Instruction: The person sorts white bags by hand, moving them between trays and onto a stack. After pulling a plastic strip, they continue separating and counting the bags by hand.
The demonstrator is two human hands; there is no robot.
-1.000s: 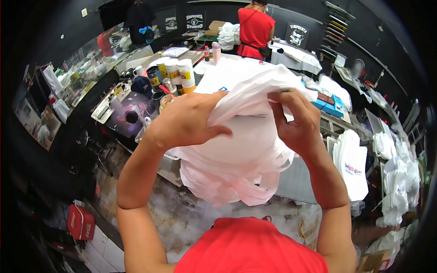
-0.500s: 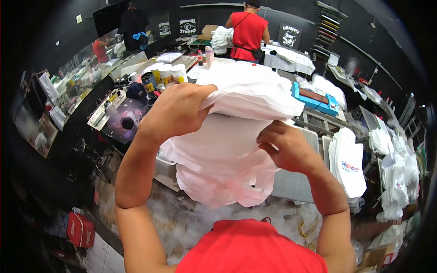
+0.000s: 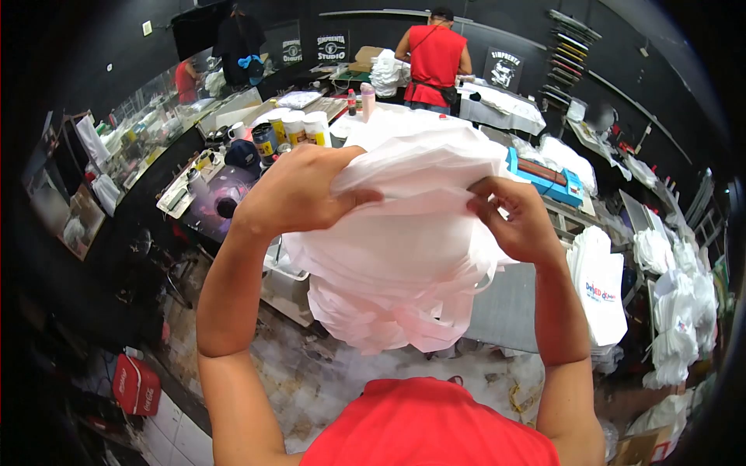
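A stack of thin white cloth bags (image 3: 396,248) with loose handles lies in front of me. My left hand (image 3: 303,190) is closed on the folded-back upper layers (image 3: 420,159) at their left, thumb beneath and fingers hidden behind the cloth. At the right of the same fold, my right hand (image 3: 521,217) pinches the edge of a bag between thumb and fingertips. The lower layers spread out below both hands, with crumpled handles (image 3: 396,314) hanging toward me.
White tubs (image 3: 315,128) and a pink bottle (image 3: 367,101) stand behind the stack on the left. A blue device (image 3: 552,182) and printed white bags (image 3: 597,287) lie to the right. A person in red (image 3: 437,62) works at the back table. Below is a stained floor (image 3: 342,373).
My right hand has risen from the lower layers to the fold and now pinches a bag's edge there. The left thumb now shows under the fold. The view has shifted slightly.
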